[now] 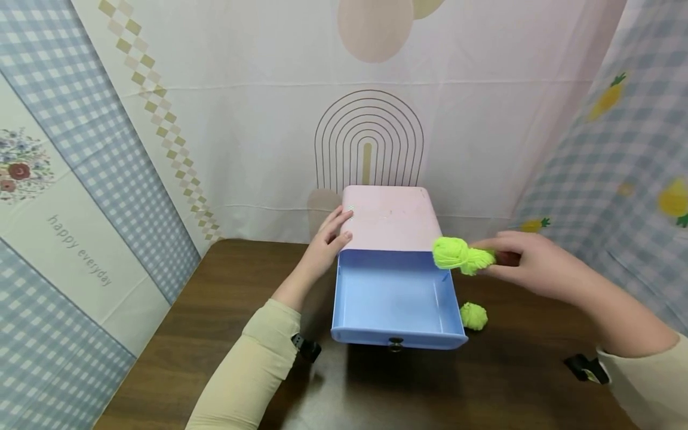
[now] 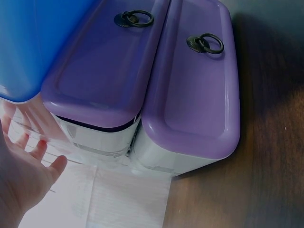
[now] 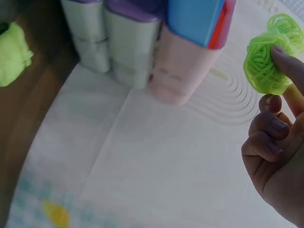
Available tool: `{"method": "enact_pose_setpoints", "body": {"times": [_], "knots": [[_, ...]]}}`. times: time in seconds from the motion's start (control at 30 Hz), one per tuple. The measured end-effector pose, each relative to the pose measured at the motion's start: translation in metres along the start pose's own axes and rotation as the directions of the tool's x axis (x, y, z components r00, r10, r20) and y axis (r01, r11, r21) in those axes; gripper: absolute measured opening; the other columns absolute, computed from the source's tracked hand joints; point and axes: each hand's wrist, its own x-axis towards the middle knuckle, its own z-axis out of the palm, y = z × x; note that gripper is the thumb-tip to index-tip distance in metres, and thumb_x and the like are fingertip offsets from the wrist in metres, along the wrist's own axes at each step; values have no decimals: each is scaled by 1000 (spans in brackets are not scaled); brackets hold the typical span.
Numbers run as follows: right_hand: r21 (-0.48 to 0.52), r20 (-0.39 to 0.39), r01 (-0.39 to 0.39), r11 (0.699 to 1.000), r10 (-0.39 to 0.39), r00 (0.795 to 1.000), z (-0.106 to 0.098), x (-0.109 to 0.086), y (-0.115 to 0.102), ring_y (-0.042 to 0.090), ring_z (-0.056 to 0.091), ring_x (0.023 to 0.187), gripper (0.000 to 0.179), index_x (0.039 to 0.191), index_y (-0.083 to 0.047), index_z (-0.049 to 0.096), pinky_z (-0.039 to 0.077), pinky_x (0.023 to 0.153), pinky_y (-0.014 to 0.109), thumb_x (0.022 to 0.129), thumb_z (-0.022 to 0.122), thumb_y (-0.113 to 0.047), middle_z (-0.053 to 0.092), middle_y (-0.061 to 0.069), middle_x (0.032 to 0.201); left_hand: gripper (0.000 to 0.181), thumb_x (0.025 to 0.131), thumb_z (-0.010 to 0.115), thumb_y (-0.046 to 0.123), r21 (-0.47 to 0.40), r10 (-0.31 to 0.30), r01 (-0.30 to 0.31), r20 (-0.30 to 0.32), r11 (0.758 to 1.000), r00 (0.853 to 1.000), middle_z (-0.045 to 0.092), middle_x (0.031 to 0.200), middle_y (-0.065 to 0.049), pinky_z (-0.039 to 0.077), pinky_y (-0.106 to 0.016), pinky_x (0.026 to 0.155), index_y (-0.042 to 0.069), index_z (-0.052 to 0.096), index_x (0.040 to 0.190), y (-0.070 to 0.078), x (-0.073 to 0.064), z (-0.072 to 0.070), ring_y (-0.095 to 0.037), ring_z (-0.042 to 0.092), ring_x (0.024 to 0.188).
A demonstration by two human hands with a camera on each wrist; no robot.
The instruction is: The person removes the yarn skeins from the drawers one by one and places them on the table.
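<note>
A small drawer cabinet with a pink top (image 1: 391, 218) stands on the table, its blue top drawer (image 1: 389, 292) pulled out with nothing inside. My left hand (image 1: 325, 242) rests on the cabinet's left upper edge with fingers spread; the left wrist view shows the left hand (image 2: 23, 173) beside the cabinet's side. With thumb and fingers, my right hand (image 1: 532, 263) pinches a neon yellow-green yarn skein (image 1: 454, 254) above the drawer's right rear edge. The right wrist view also shows this yarn skein (image 3: 268, 61) in the right hand (image 3: 280, 147).
Another yellow-green ball of yarn (image 1: 474, 316) lies on the brown wooden table (image 1: 215, 340), right of the drawer. Below the blue drawer are two closed purple drawers (image 2: 197, 95) with ring pulls. A printed cloth (image 1: 258, 137) hangs behind, checked cloths (image 1: 580, 179) at the sides.
</note>
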Motion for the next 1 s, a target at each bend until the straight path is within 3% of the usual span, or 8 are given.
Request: {"method": "enact_pose_setpoints", "body": {"times": [0.13, 0.2, 0.3, 0.43, 0.67, 1.0], "knots": [[4, -29, -23, 1000, 23, 999, 5, -8, 23, 9, 40, 62, 34, 119, -32, 70, 35, 52, 27, 87, 78, -25, 41, -7, 69, 51, 101, 53, 24, -13, -6, 6, 13, 1000, 1000, 16, 165, -3, 24, -49, 117, 13, 44, 150, 3, 0, -1, -26, 17, 149], [4, -22, -53, 999, 53, 998, 9, -12, 36, 9, 39, 63, 34, 120, -28, 71, 34, 53, 26, 87, 77, -26, 42, -6, 69, 52, 101, 53, 21, -16, -9, 9, 24, 1000, 1000, 15, 165, -8, 23, -50, 117, 9, 42, 151, 12, -3, -3, -29, 16, 149], [10, -9, -80, 997, 80, 997, 18, -19, 59, 7, 39, 63, 33, 120, -21, 71, 34, 53, 26, 88, 77, -24, 43, -6, 70, 52, 101, 52, 18, -13, -16, 17, 35, 1000, 999, 14, 165, -11, 23, -51, 117, 6, 41, 151, 12, -2, -3, -31, 15, 149], [39, 44, -130, 991, 128, 991, 33, -28, 94, 7, 39, 62, 33, 121, -15, 70, 34, 53, 27, 90, 73, -25, 45, -4, 71, 52, 101, 53, 21, -12, 0, 0, 21, 1000, 1000, 15, 165, -6, 23, -51, 116, 9, 42, 151, -1, 2, -1, -29, 15, 149], [63, 174, -225, 972, 211, 962, 62, -47, 145, 7, 37, 60, 37, 127, -5, 66, 34, 53, 28, 93, 69, -20, 46, -2, 72, 51, 100, 54, 27, -3, -2, 2, 6, 1000, 1000, 19, 164, 2, 25, -48, 116, 17, 45, 150, -2, 0, 1, -23, 18, 149], [74, 284, -319, 945, 287, 915, 85, -64, 182, 9, 39, 61, 40, 125, 3, 65, 35, 54, 28, 91, 70, -17, 47, -1, 73, 52, 100, 53, 28, 13, 2, -2, -6, 1000, 1000, 20, 164, 2, 26, -46, 116, 18, 46, 149, 0, -1, 0, -21, 19, 148]]}}
